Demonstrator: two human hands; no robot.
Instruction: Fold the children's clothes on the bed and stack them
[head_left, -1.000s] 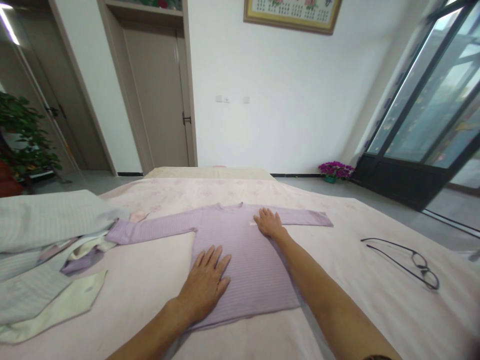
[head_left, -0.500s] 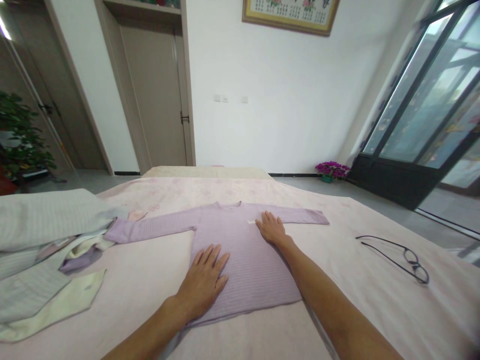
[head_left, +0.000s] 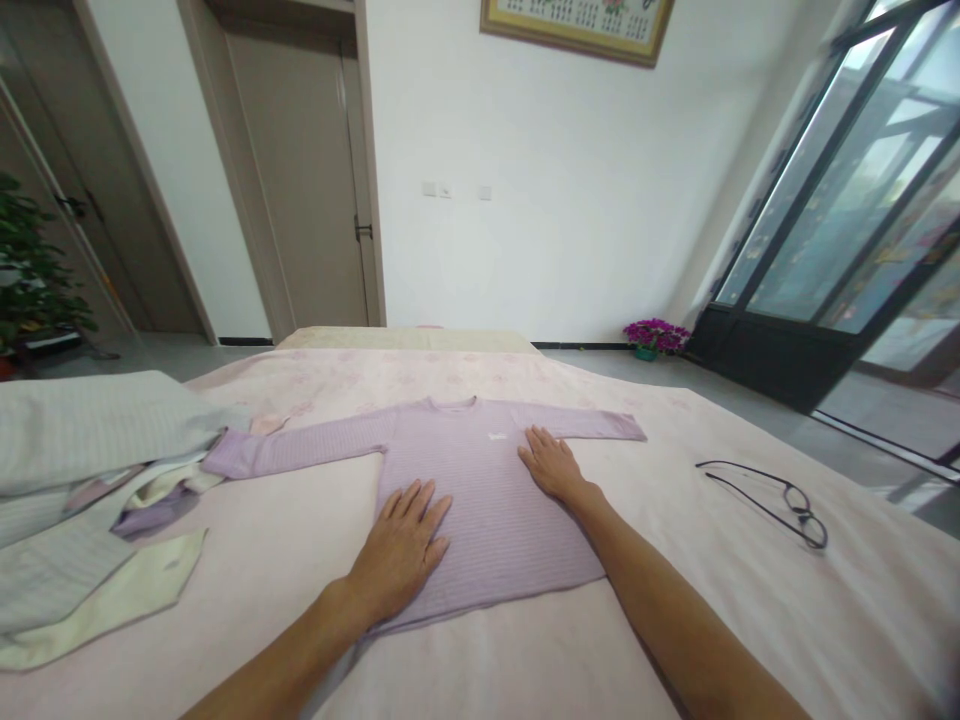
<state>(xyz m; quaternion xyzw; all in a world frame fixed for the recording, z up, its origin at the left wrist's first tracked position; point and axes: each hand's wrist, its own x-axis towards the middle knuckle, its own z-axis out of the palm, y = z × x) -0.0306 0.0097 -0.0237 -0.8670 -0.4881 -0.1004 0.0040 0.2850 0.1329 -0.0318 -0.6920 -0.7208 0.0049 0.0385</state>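
A light purple, finely striped long-sleeved shirt (head_left: 480, 530) lies spread flat, collar away from me and both sleeves stretched out sideways. My left hand (head_left: 401, 545) rests palm down on its lower left side, fingers spread. On the upper right of the chest, near the sleeve joint, my right hand (head_left: 553, 465) lies flat with its fingers out. A small white mark shows on the chest just left of those fingers. The left cuff touches a heap of clothes (head_left: 90, 430) in pale grey, cream and purple.
A pale pink sheet (head_left: 600, 650) covers the surface under the shirt. Black-framed glasses (head_left: 799, 510) lie on it at the right. Beyond stand a closed door (head_left: 300, 180), a pot of magenta flowers (head_left: 656, 337) and a glass door (head_left: 810, 200). A green plant (head_left: 34, 265) stands far left.
My right hand has slid slightly down and outward, uncovering the white chest mark. The left hand stays nearly in place on the shirt. The whole view has shifted a little.
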